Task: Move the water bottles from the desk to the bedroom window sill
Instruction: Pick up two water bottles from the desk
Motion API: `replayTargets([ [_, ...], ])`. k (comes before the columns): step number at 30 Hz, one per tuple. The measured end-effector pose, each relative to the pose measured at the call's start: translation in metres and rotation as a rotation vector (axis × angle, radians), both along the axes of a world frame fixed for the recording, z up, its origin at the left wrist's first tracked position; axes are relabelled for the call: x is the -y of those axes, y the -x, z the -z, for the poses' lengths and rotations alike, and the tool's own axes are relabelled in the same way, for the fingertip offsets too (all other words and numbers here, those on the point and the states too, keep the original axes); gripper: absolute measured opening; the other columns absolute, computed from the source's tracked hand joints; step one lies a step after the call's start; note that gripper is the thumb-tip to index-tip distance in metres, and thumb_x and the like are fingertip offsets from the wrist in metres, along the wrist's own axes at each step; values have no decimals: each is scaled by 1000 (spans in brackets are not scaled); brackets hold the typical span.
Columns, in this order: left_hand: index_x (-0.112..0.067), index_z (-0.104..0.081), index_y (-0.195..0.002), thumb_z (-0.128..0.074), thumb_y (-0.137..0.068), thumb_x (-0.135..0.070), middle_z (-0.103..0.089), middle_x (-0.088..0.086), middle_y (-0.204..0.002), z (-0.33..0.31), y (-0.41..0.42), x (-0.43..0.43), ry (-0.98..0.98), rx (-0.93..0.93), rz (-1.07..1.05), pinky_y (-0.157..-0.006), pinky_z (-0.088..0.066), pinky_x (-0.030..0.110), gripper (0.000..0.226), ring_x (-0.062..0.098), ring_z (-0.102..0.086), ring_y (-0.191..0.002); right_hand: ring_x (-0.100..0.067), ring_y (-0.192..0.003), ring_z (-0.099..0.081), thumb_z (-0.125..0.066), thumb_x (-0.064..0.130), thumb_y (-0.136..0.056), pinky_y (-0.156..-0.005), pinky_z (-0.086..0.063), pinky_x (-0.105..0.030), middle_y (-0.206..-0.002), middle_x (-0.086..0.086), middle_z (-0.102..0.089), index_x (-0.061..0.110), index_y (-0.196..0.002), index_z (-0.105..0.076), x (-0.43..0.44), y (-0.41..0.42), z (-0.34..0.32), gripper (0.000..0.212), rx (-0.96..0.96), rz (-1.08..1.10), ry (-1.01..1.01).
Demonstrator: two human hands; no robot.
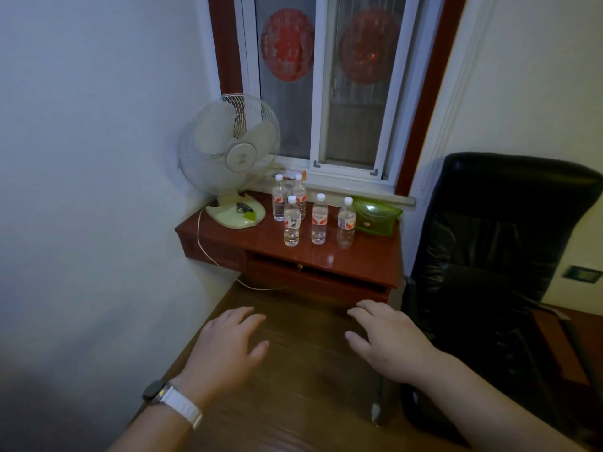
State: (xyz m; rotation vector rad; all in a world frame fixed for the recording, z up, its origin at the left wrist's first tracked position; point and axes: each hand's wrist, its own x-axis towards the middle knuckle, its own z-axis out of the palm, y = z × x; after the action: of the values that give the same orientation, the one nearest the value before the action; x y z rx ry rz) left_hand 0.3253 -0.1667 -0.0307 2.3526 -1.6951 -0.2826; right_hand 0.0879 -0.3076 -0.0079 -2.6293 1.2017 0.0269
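Several clear water bottles with white caps and orange labels stand upright on the red-brown desk (365,256). One front bottle (291,223) stands left, another (319,220) in the middle, a third (346,223) to the right; others (279,199) stand behind them. The pale window sill (352,187) runs just behind the desk, under the window. My left hand (228,344) and my right hand (388,340) hover over the floor well short of the desk, fingers relaxed, holding nothing.
A white table fan (230,151) stands on the desk's left end, its cord (208,252) hanging to the floor. A green pouch (375,215) lies at the desk's right rear. A black leather chair (489,256) stands right of the desk. A small packet (292,174) lies on the sill.
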Motion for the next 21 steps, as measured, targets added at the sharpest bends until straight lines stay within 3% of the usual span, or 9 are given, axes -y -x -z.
replayTargets([
  [4, -39, -33, -148, -46, -97, -51, -28, -12, -159, 6, -23, 33, -6, 9, 16, -119, -23, 33, 53, 8, -26, -146, -8, -134, -41, -42, 53, -98, -111, -38, -32, -145, 13, -44, 33, -144, -42, 34, -22, 6, 50, 41, 6, -6],
  [13, -41, -35, -145, -44, -98, -51, -28, -14, -157, 26, -71, 151, -56, 56, 43, -118, -24, 29, 49, 6, -26, -144, -8, -131, -42, -41, 52, -98, -111, -36, -32, -143, 12, -45, 31, -143, -44, 162, -74, 41, 49, 76, -72, -43],
  [21, -41, -42, -141, -44, -97, -54, -41, -16, -148, 27, -107, 272, -65, 89, -6, -112, -35, 26, 47, 2, -37, -135, -13, -129, -42, -38, 55, -98, -109, -36, -35, -141, 8, -45, 29, -143, -42, 288, -120, 50, 52, 69, -130, -60],
])
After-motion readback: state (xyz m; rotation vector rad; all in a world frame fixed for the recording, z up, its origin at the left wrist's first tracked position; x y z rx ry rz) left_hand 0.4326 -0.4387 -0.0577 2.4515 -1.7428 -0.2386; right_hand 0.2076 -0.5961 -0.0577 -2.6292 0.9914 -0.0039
